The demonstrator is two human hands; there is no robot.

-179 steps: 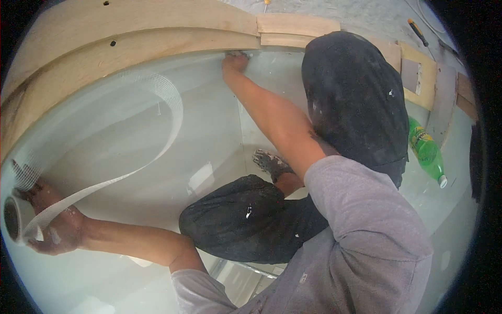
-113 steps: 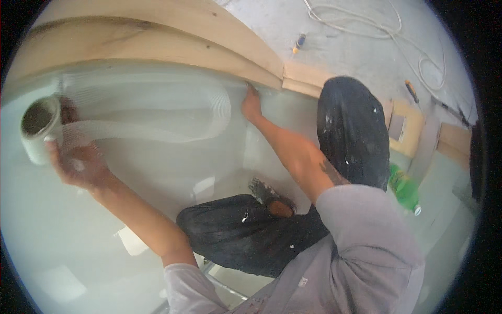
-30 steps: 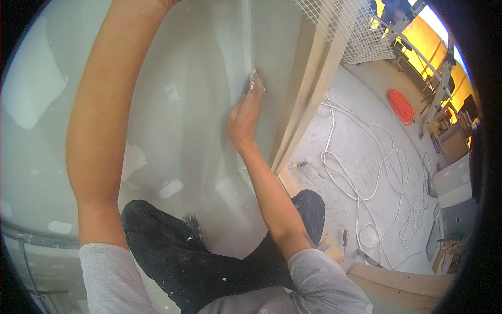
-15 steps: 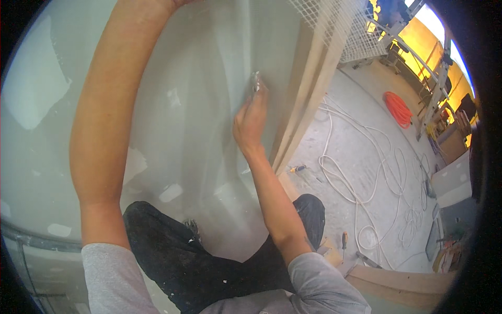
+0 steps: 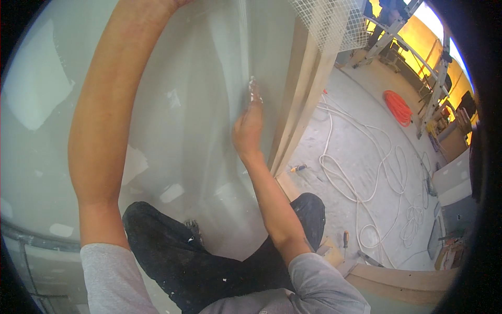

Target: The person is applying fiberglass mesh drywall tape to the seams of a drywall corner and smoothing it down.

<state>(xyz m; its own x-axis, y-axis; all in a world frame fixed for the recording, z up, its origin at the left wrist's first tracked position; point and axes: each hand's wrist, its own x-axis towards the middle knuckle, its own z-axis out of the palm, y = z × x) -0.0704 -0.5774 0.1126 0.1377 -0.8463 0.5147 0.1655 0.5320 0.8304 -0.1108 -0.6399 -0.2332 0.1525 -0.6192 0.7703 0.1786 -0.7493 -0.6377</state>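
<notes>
My right hand (image 5: pixel 248 131) is raised to the pale grey wall panel (image 5: pixel 204 99). Its fingers are closed and point upward along a bright vertical strip (image 5: pixel 244 36). At their end is a narrow piece flecked with white paste (image 5: pixel 253 90); whether it is a small tool or a coated fingertip is unclear. Of my left hand (image 5: pixel 179 2), only the edge near the wrist shows at the top, and its fingers are out of the picture. My left forearm (image 5: pixel 102 115) reaches up across the panel. White filler patches (image 5: pixel 39 89) mark the wall.
Wooden studs (image 5: pixel 295 104) and white mesh (image 5: pixel 334 23) stand right of my hand. On the concrete floor lie a looped white cable (image 5: pixel 334 175), an orange coil (image 5: pixel 397 108) and a screwdriver (image 5: pixel 345 239). A ladder (image 5: pixel 436 78) stands at the far right.
My right hand has turned slightly, and its white-flecked end sits a little lower and further left on the wall. The mesh and background shift slightly in view. My left arm stays almost still.
</notes>
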